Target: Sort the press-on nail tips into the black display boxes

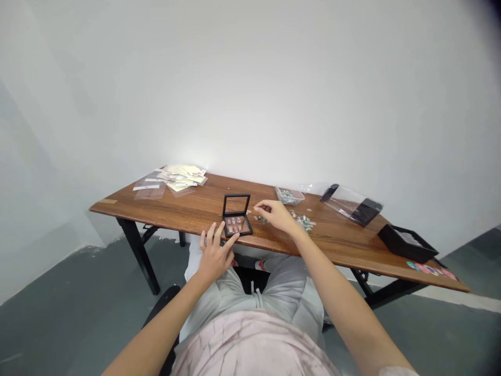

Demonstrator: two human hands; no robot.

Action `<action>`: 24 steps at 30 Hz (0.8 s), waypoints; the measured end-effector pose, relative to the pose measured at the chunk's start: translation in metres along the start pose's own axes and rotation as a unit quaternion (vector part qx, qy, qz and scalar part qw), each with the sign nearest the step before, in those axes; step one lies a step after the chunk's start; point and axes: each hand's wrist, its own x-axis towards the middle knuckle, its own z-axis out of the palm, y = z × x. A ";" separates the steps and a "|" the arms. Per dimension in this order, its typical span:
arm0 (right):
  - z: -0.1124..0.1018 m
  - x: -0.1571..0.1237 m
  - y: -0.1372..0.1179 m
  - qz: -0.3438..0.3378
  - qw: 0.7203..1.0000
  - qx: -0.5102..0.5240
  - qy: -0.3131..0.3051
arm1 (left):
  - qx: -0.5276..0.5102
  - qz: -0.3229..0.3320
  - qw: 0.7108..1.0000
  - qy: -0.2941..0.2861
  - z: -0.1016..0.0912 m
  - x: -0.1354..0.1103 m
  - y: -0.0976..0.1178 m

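While left hand is touching open black nail case, fingers spread, right hand is bunching fingertips, grip unclear, case lying just left

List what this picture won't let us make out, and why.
Head view:
Whether the right hand holds anything: too small to tell.
Any wording on the pale cards: too small.
The inside bottom of the black box: hidden by its pale contents.
The rest of the shirt: cut by the bottom edge.

Wooden table holds packets, tub — black case.
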 end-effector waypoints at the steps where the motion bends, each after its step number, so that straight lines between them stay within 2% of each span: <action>1: -0.007 -0.002 0.005 0.014 1.000 -0.007 0.011 | 0.000 -0.001 1.000 0.000 0.000 0.000 0.000; 4: -0.026 -0.010 0.020 0.048 0.998 -0.042 0.014 | 0.000 -0.003 1.000 0.000 0.001 0.000 0.000; 8: -0.038 -0.020 0.037 0.074 0.993 -0.083 -0.036 | 0.000 -0.002 1.000 0.003 0.001 0.000 0.000; 15: -0.037 -0.024 0.056 0.051 0.991 -0.104 -0.067 | 0.002 -0.001 1.000 0.004 -0.001 0.000 0.001; 24: -0.038 -0.010 0.053 0.076 0.979 -0.142 -0.123 | 0.007 -0.003 1.000 0.003 -0.002 0.000 0.002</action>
